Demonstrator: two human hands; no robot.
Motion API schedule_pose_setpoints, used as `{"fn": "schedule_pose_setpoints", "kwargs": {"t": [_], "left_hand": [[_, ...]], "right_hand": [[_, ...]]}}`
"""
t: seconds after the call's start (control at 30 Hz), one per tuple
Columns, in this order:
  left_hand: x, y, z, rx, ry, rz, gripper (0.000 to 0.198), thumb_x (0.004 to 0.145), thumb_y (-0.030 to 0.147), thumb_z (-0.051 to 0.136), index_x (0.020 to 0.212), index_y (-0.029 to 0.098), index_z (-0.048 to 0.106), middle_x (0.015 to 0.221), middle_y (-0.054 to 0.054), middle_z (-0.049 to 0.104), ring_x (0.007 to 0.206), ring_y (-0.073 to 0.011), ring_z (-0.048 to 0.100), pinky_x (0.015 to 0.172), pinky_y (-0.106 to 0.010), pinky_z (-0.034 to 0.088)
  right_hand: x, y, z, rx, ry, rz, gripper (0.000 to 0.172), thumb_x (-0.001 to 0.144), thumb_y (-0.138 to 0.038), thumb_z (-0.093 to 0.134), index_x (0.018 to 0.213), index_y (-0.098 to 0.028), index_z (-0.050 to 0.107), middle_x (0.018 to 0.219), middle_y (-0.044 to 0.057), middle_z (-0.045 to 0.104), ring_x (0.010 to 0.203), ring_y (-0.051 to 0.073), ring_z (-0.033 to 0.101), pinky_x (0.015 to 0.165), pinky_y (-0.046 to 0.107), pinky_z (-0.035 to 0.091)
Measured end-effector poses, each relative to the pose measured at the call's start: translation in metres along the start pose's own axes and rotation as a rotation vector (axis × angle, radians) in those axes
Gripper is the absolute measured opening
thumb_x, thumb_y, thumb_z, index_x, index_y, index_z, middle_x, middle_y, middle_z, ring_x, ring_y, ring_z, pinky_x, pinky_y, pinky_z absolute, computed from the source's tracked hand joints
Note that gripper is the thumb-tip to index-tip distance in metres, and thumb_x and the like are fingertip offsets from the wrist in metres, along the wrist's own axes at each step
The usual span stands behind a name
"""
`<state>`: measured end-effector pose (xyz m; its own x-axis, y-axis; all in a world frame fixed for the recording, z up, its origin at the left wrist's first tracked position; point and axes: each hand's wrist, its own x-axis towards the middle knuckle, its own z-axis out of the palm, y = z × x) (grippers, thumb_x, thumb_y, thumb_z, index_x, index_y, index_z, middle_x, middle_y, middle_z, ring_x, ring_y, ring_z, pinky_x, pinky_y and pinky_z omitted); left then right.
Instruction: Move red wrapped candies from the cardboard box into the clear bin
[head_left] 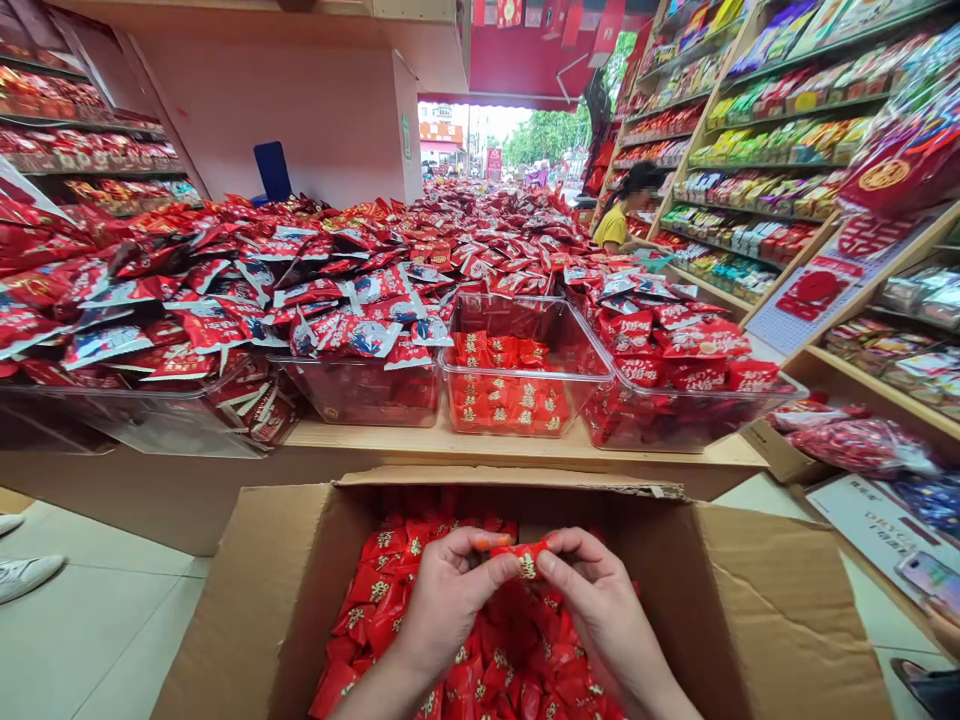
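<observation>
Between my two hands is a small red candy packet [527,562] with gold lettering, pinched at both ends by thumbs and fingers. My left hand [455,590] is closed on its left end, and my right hand [592,590] grips the right end. Both hands are over an open cardboard box [776,590] full of similar red packets [375,595]. Just beyond the box, a clear plastic bin [525,375] holds several rows of matching red packets, filled to part of its height.
Heaped bins of red and white packets [352,320] flank the part-filled bin on a wooden ledge [360,437]. Product shelves [780,150] line the right side. A person in yellow [613,225] is farther back. A shoe [30,575] shows at left, and a hand with a phone [930,580] at right.
</observation>
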<state>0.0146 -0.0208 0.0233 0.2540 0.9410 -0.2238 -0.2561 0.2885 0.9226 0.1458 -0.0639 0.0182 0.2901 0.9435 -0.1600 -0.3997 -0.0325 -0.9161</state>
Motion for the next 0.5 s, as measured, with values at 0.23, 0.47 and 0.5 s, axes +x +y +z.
{"fn": "schedule_pose_setpoints", "kwargs": {"t": [0.23, 0.47, 0.5], "left_hand": [[-0.004, 0.009, -0.005, 0.066, -0.058, 0.217, 0.008, 0.055, 0.014, 0.075, 0.058, 0.019, 0.069, 0.057, 0.002, 0.059, 0.056, -0.0101, 0.053, 0.054, -0.019, 0.043], [-0.005, 0.006, -0.007, 0.059, 0.045, 0.194, 0.013, 0.066, 0.028, 0.068, 0.077, 0.022, 0.065, 0.070, 0.000, 0.063, 0.067, -0.0138, 0.055, 0.062, -0.021, 0.043], [-0.004, 0.001, -0.006, 0.094, 0.049, 0.182, 0.014, 0.066, 0.030, 0.067, 0.077, 0.021, 0.065, 0.069, 0.000, 0.062, 0.066, -0.0138, 0.054, 0.061, -0.021, 0.041]], "right_hand": [[-0.005, -0.012, -0.006, -0.241, -0.176, -0.071, 0.019, 0.069, -0.029, 0.065, 0.086, -0.022, 0.061, 0.079, 0.002, 0.058, 0.075, 0.016, 0.054, 0.068, 0.026, 0.045], [0.020, -0.112, 0.009, -0.739, -0.316, -0.480, 0.004, 0.070, -0.024, 0.062, 0.070, -0.020, 0.061, 0.065, 0.001, 0.060, 0.059, 0.015, 0.053, 0.053, 0.025, 0.043], [0.036, -0.132, 0.015, -0.754, -0.243, -0.559, 0.006, 0.069, -0.026, 0.063, 0.071, -0.020, 0.062, 0.065, 0.001, 0.061, 0.059, 0.015, 0.054, 0.054, 0.026, 0.043]]}}
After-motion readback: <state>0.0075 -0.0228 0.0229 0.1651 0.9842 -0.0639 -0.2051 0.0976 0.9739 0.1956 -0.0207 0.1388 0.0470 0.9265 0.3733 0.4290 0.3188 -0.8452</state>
